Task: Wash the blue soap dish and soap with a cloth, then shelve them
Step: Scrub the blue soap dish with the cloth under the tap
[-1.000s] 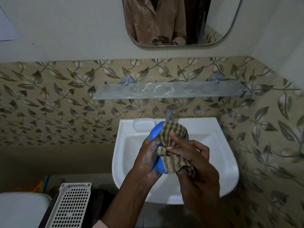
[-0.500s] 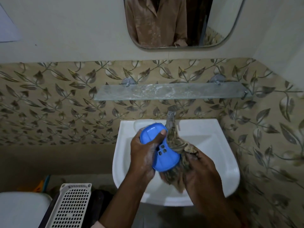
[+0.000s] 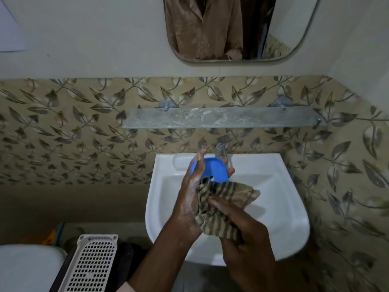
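Blue soap dish [image 3: 212,169] at frame centre, over the white basin [image 3: 284,207], gripped by sudsy left hand [image 3: 189,203]. Right hand [image 3: 237,220] clutches striped cloth [image 3: 227,199] against its lower edge. Likely light, rigid, slippery; hold by rims.

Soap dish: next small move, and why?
Probably press the striped cloth back up against the blue soap dish and keep scrubbing. The left hand, soapy, holds the dish over the sink near the tap; the right hand grips the cloth just below it. The glass shelf waits.
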